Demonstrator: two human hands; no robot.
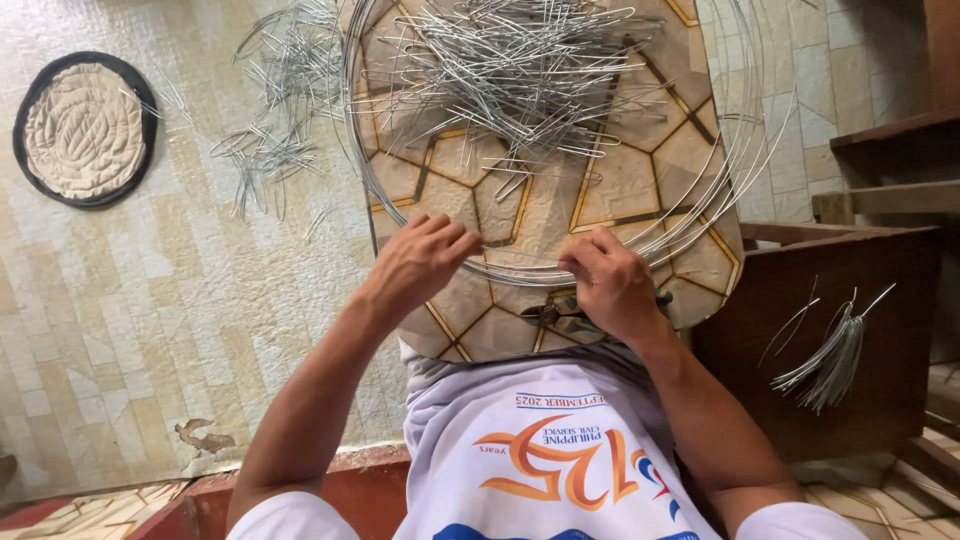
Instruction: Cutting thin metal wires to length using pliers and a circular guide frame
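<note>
Pinching a short length of thin wire between my two hands, I have my left hand curled with the fingertips closed on the wire's left end and my right hand closed in the same way on its right end, so the piece runs nearly level between them. Both hands rest over a padded board with a brown and gold hexagon pattern that lies across my lap. Large loops of coiled wire ring the board, their near curve passing just beyond my fingers. Farther up the board sits a heap of bent wire pieces, tangled together. A pair of pliers lies on the board just beside my right hand, partly hidden under it. More bent wire pieces are scattered on the tiled floor to the left, near a round quilted cushion with a dark rim. To my right stands a dark wooden bench, and a bundle of straight wires hangs against its side
</note>
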